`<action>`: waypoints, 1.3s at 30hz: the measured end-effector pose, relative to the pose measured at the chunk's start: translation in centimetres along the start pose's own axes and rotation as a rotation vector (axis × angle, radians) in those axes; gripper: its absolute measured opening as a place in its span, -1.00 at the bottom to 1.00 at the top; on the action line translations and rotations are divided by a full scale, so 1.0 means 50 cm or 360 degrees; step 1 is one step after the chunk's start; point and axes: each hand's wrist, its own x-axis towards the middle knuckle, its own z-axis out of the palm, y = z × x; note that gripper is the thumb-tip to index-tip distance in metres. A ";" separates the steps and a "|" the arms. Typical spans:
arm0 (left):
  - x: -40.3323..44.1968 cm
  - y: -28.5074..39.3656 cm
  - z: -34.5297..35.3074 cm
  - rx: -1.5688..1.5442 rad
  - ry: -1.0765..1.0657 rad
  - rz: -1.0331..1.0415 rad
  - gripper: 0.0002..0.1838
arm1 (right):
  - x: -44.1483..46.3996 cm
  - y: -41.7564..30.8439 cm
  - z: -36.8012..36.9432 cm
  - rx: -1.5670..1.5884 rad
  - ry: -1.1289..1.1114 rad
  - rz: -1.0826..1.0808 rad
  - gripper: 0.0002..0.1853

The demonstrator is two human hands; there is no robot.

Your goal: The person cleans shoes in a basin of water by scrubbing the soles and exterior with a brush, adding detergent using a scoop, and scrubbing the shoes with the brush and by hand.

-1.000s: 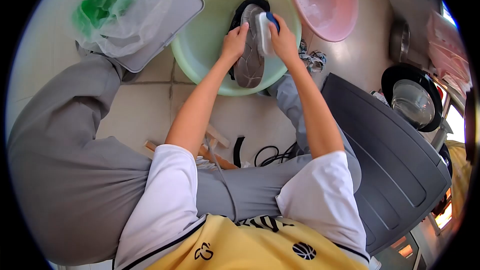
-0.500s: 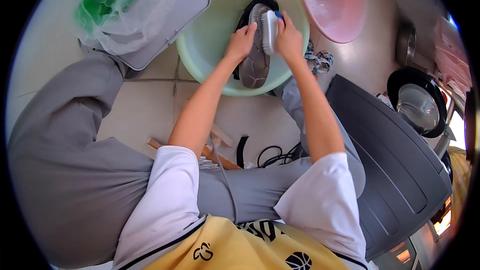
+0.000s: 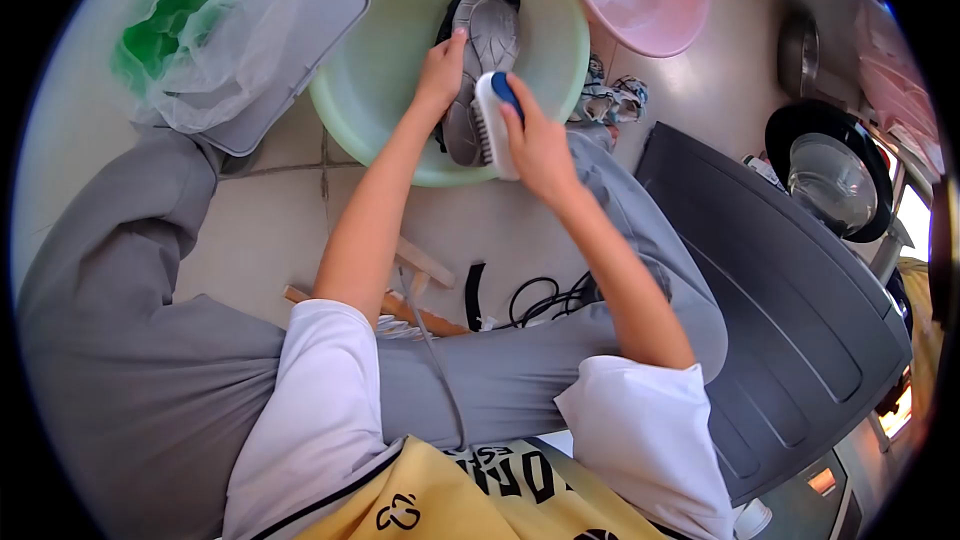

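My left hand [image 3: 441, 72] grips a shoe [image 3: 490, 28] by its side, with the grey sole turned up and some black upper showing at the edge. The shoe is held over a light green basin [image 3: 350, 90], its heel or toe end near the basin's close rim. In my right hand [image 3: 538, 145] is a white and blue scrub brush [image 3: 497, 120]. Its bristles face left, against or very near the lower part of the sole; contact is hard to make out.
A pink basin [image 3: 660, 10] with suds stands beyond at the right. On the left is a grey bin [image 3: 325, 0] with a clear and green bag [image 3: 220, 30]. A dark grey plastic lid or panel [image 3: 760, 310] lies right of my leg. Black cable [image 3: 540, 300] and wood pieces [image 3: 425, 262] lie on the floor.
The brush has moved down and toward me along the sole, from its upper part to its lower end. My left hand still holds the shoe. The whole view has shifted slightly.
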 end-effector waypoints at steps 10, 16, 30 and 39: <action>0.003 0.000 -0.004 0.0054 0.0054 -0.0012 -0.40 | 0.191 -0.022 0.021 -0.0335 0.0253 -0.0048 -0.57; 0.019 -0.004 -0.002 0.0109 0.0060 -0.0016 -0.40 | 0.301 -0.002 -0.011 -0.0654 0.0111 0.0095 -0.38; 0.007 0.011 -0.003 -0.0099 0.0046 0.0051 -0.32 | 0.022 0.039 -0.043 0.0186 -0.0533 0.0315 -0.43; 0.022 -0.019 -0.010 -0.0014 -0.0048 -0.0006 -0.37 | 0.123 -0.052 0.023 -0.0414 0.0226 0.0385 -0.21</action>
